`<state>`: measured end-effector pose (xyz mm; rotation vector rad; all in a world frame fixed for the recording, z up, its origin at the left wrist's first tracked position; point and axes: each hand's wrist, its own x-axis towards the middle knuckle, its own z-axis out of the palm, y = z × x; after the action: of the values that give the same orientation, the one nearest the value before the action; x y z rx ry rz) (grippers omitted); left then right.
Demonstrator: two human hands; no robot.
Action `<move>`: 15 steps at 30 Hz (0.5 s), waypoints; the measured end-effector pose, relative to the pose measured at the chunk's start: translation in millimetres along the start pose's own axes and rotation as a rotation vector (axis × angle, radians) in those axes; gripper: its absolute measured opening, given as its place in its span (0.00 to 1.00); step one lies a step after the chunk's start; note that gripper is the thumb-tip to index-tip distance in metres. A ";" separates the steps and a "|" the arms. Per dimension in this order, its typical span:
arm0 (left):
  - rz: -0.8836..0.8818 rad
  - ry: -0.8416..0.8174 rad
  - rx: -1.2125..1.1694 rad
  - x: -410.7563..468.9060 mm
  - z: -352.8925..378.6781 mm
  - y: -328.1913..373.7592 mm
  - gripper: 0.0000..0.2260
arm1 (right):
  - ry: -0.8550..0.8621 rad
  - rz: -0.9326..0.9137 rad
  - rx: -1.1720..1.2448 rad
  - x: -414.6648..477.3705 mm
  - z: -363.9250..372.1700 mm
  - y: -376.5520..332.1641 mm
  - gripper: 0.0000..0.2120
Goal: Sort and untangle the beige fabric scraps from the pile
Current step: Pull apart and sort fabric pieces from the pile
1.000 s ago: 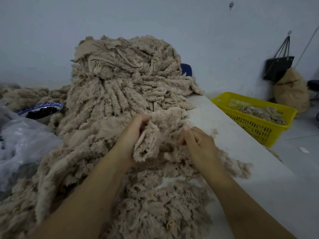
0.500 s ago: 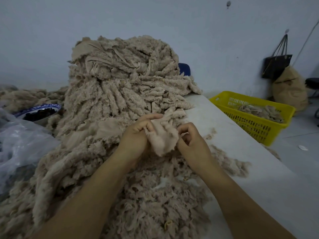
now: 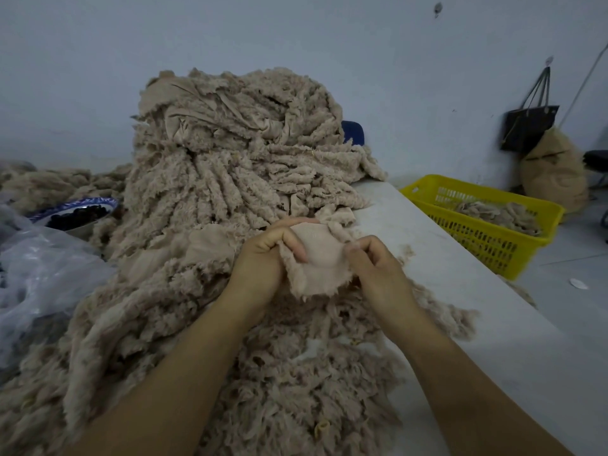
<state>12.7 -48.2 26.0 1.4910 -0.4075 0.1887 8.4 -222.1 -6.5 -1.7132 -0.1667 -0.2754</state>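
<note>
Pale wall behind, white table (image 3: 427, 258) underneath; big beige pile (image 3: 230, 179) heaped centre-left; yellow basket (image 3: 487, 240) off right, a few scraps inside; one scrap (image 3: 320, 258) held at the pile's near slope. Left hand (image 3: 260, 258) clamped on its left edge, right hand (image 3: 375, 268) pinching the right edge. Probably light, limp, fuzzy, snag-prone; best gripped at edges, teased apart gently.

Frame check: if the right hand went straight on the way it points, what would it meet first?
The beige scrap that the right hand pinches at its edge. Just beyond it, likely the left hand, which holds the other side, though depth is unclear.
</note>
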 end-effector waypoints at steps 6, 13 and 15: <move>-0.144 -0.041 -0.151 -1.7 6.4 2.4 0.20 | -0.342 0.130 0.387 -5.6 7.5 -7.3 0.19; -0.173 -0.071 -0.083 5.1 2.0 0.2 0.16 | -0.221 0.189 0.336 -5.2 -1.7 -6.9 0.23; -0.196 -0.031 0.092 7.4 -4.1 -5.4 0.12 | -0.135 0.197 0.441 1.9 -7.0 -9.9 0.23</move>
<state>22.1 -45.5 23.7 1.6158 -0.2785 0.0290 6.9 -227.5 4.4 -1.2969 -0.1442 0.0257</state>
